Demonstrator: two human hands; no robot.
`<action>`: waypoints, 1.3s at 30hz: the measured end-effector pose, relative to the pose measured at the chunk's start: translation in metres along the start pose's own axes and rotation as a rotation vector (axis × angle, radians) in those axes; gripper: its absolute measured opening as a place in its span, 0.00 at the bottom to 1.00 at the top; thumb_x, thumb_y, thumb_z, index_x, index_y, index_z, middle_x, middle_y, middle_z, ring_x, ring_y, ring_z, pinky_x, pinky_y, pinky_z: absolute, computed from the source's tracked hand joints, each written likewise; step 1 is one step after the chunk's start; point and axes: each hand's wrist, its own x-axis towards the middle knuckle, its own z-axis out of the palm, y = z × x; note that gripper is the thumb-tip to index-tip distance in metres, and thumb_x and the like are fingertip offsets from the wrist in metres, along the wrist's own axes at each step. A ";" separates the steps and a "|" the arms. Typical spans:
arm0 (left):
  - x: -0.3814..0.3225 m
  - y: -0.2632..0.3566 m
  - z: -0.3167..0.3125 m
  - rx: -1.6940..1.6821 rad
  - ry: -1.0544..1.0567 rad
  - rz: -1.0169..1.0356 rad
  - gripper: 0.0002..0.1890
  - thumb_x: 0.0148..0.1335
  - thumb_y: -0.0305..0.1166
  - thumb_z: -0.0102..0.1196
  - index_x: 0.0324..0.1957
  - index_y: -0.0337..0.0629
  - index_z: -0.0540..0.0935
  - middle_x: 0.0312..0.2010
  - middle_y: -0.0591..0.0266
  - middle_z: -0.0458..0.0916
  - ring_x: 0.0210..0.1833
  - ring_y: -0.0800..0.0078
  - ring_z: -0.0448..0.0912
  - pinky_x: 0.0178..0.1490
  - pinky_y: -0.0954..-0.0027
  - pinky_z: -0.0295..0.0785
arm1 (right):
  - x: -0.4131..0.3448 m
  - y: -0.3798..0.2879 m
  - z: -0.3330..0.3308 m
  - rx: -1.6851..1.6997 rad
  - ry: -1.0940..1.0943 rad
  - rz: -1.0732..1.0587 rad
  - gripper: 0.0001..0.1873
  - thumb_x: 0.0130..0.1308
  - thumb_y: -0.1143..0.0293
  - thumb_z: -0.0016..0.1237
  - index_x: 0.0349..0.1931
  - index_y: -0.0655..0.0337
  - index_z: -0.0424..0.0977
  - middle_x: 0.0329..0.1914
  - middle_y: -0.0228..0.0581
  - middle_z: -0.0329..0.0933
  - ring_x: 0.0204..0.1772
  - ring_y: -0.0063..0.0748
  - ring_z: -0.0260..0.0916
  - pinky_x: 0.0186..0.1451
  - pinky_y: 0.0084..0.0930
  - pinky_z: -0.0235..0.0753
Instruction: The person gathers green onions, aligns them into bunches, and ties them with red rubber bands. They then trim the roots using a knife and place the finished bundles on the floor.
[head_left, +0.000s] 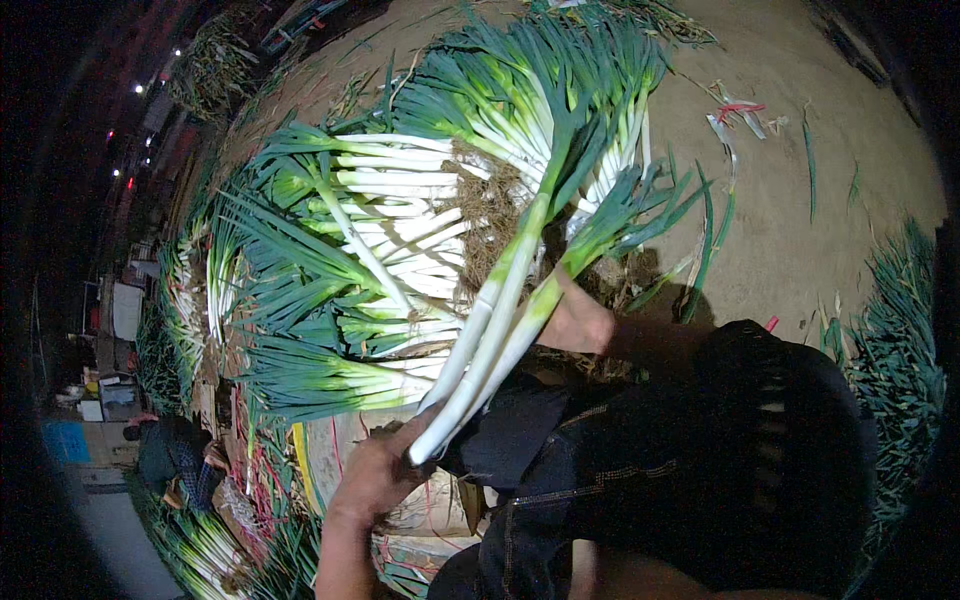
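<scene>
Several large green onions (491, 322), with thick white shanks and dark green leaves, slant across the middle of the view in front of me. My left hand (386, 465) grips them at their lower white ends. Higher up, my right hand (577, 319) holds the stalks from the far side; its fingers are mostly hidden behind them. Beneath and beyond lies a heap of green onions (420, 217), its shaggy brown roots (487, 225) turned towards the middle. A bundle of green onions (337, 379) lies at the near side of this heap, close to my left hand.
More green onions (540, 90) fan out at the top over bare ground (757, 202). Leafy greens (900, 375) line the right edge. Another person (176, 457) crouches at the lower left near onions (210, 551) and red strings (262, 480). My dark clothing (637, 457) fills the lower right.
</scene>
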 end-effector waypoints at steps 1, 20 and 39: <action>-0.017 0.000 -0.009 0.148 -0.003 -0.071 0.38 0.46 0.24 0.57 0.61 0.67 0.66 0.45 0.52 0.77 0.36 0.50 0.79 0.41 0.60 0.76 | 0.005 0.016 0.012 0.036 -0.085 0.028 0.39 0.60 0.37 0.33 0.63 0.58 0.54 0.65 0.45 0.57 0.69 0.43 0.49 0.71 0.44 0.47; -0.061 -0.006 -0.037 1.007 0.820 -0.242 0.12 0.53 0.31 0.52 0.41 0.48 0.71 0.19 0.66 0.75 0.24 0.70 0.77 0.26 0.69 0.68 | 0.081 0.069 0.130 -0.268 0.169 -0.145 0.57 0.33 0.31 0.58 0.61 0.57 0.55 0.59 0.44 0.61 0.60 0.43 0.59 0.66 0.41 0.60; 0.095 -0.246 0.202 -1.262 0.954 -0.359 0.22 0.44 0.32 0.62 0.42 0.32 0.75 0.32 0.60 0.79 0.36 0.73 0.76 0.43 0.71 0.71 | 0.357 0.267 0.040 -1.728 -0.074 -0.310 0.34 0.39 0.59 0.67 0.44 0.67 0.64 0.38 0.44 0.75 0.37 0.32 0.74 0.40 0.25 0.74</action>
